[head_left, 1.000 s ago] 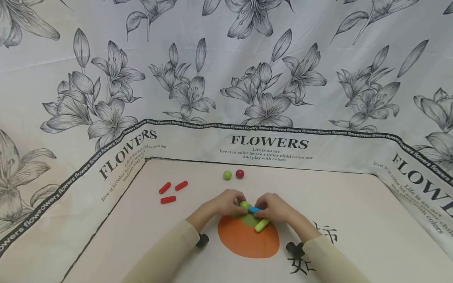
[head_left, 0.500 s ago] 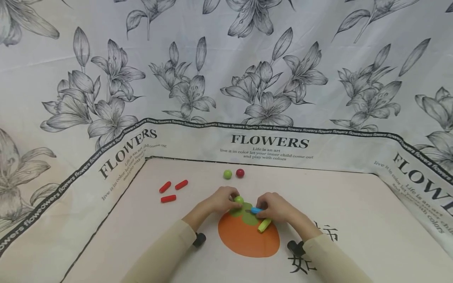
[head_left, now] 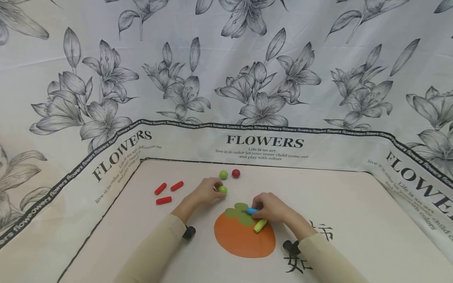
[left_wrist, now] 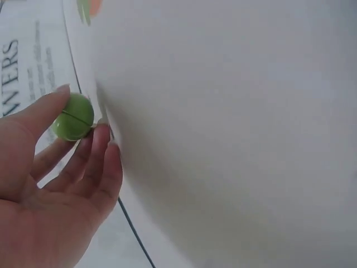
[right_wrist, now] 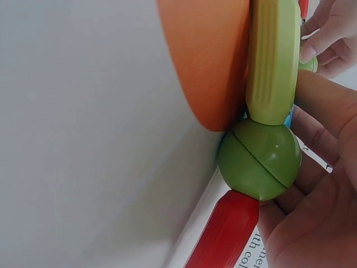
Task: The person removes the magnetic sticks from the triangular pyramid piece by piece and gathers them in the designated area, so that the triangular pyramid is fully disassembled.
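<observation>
My left hand (head_left: 208, 190) pinches a green ball (left_wrist: 75, 117) between thumb and fingers, up and to the left of the printed persimmon in the head view. Over the persimmon's right side, my right hand (head_left: 271, 207) grips a joined piece of building sticks and a ball. A yellow stick (right_wrist: 273, 61) and a red stick (right_wrist: 226, 231) meet at its green ball (right_wrist: 260, 159) in the right wrist view. Its blue stick (head_left: 252, 210) shows at the fingertips in the head view, mostly hidden behind the yellow one in the right wrist view.
Three loose red sticks (head_left: 164, 200) lie at the left of the table mat (head_left: 354, 204). Another green ball (head_left: 223, 174) and a dark red ball (head_left: 236, 173) sit at the back. An orange persimmon (head_left: 244, 239) is printed on the mat. Flowered cloth (head_left: 262, 153) walls the far side.
My left hand has drawn its green ball away from the blue stick, going left and toward the back. My right hand stays in nearly the same place with the joined piece.
</observation>
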Demonstrator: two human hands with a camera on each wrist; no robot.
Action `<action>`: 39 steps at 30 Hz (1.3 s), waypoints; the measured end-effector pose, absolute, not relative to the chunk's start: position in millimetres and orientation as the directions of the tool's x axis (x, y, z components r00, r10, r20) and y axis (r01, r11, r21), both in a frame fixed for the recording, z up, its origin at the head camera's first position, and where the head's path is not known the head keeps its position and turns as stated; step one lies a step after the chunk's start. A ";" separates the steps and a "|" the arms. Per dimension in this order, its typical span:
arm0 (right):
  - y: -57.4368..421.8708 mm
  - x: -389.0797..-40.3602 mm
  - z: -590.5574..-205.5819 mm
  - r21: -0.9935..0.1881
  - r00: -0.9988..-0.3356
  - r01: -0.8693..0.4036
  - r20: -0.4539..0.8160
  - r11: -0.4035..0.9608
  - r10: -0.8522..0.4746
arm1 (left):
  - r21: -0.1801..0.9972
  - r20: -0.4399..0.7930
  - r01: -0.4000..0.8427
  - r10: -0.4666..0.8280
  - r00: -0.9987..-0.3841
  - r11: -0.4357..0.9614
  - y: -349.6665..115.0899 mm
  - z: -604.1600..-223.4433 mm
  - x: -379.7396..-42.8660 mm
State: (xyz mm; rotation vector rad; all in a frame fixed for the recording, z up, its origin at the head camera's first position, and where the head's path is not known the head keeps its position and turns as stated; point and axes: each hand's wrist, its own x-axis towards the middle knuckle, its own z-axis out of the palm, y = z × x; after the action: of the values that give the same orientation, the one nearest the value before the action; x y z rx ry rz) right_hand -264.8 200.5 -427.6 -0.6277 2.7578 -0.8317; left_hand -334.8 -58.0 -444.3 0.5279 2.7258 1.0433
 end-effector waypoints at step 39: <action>215.4 -254.1 -418.3 -0.551 -0.883 -0.354 -0.071 0.756 -0.465 | 0.628 0.026 0.132 0.149 -0.989 0.767 -82.3 -443.0 -357.1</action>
State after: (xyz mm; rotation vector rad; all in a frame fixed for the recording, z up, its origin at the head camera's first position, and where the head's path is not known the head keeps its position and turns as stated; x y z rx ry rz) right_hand -254.1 215.4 -418.3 -0.6486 2.7497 -0.8021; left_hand -357.1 -82.3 -443.0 0.2326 2.9294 1.0388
